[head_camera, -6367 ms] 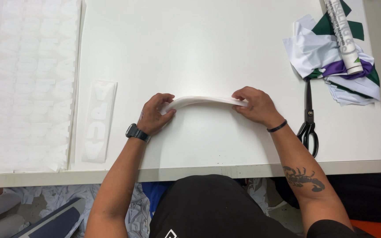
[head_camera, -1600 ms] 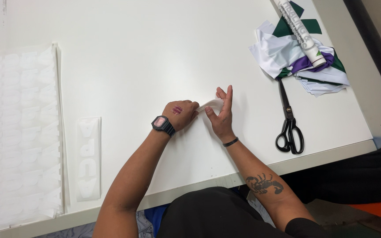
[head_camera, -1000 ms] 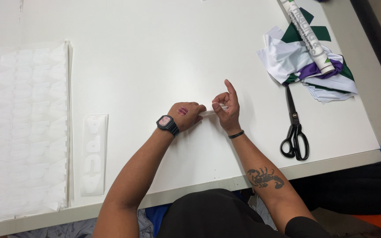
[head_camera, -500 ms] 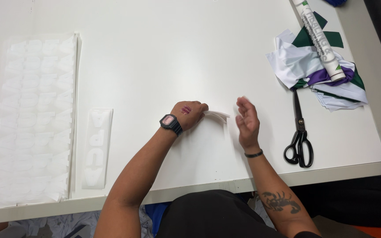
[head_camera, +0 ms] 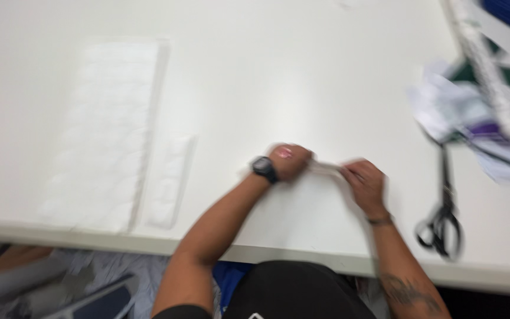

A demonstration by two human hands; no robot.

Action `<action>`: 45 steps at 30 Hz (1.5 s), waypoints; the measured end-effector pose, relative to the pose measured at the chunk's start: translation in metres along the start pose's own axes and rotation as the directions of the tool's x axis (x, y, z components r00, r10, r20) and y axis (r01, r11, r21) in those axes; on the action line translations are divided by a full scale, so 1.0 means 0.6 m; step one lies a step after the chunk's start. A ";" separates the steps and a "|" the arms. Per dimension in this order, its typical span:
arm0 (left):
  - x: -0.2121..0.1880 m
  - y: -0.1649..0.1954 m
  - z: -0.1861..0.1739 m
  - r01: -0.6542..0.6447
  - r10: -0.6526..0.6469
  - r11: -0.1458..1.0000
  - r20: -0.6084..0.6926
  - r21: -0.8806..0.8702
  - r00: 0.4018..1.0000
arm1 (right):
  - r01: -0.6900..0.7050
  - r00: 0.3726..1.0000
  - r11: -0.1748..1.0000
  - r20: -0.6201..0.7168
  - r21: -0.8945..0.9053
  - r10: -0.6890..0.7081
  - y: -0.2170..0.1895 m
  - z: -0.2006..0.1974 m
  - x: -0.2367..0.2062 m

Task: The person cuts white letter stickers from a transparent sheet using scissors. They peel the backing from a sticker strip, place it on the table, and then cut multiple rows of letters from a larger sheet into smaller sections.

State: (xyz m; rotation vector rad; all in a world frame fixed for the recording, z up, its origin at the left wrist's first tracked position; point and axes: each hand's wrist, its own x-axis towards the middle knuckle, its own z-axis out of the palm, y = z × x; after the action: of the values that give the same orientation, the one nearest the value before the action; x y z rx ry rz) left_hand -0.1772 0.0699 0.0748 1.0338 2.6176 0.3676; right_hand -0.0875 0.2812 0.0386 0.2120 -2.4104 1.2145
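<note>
Both hands pinching a white strip, blurred.
Left hand (head_camera: 289, 161) fisted, right hand (head_camera: 363, 181) gripping white strip (head_camera: 326, 168); keep it taut, flat on table (head_camera: 302, 71).

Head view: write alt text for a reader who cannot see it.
A person's left hand and right hand pinch a thin white strip between them over a white table; the picture is blurred. Black scissors lie right, white padded sheets left.

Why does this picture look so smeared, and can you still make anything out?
Head view: motion blur smears everything, edges streak sideways. The left hand and right hand still read as pinching a thin white strip between them, the scissors as a dark streak. A soft glare patch sits on the white table; shadows are faint.
</note>
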 end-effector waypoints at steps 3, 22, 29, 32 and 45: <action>-0.038 -0.011 -0.004 0.060 0.027 0.942 0.254 -0.330 0.967 | 0.077 0.979 0.995 0.196 -0.056 -0.064 -0.043 -0.023 0.013; -0.114 0.061 -0.042 -0.255 0.252 -0.547 -0.447 -0.798 0.858 | 0.717 0.509 0.680 0.782 -0.154 -0.359 -0.261 -0.106 0.269; -0.123 0.071 -0.027 -0.369 0.050 -0.566 -0.478 -0.737 0.877 | 0.582 0.694 0.812 0.547 -0.045 -0.467 -0.320 -0.068 0.220; -0.126 0.064 -0.026 -0.371 0.017 -0.580 -0.466 -0.725 0.885 | 0.547 0.778 0.837 0.351 0.028 -0.521 -0.330 -0.045 0.192; -0.102 0.059 -0.004 -0.321 -0.025 -0.622 -0.391 -0.715 0.920 | 0.351 0.877 0.936 0.338 0.037 -0.342 -0.304 -0.031 0.170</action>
State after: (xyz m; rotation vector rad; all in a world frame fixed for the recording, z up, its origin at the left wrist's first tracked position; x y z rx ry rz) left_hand -0.1137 0.0520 0.1004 0.4453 0.6070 2.4820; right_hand -0.1144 0.1914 0.2265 0.8734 -2.5191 1.0455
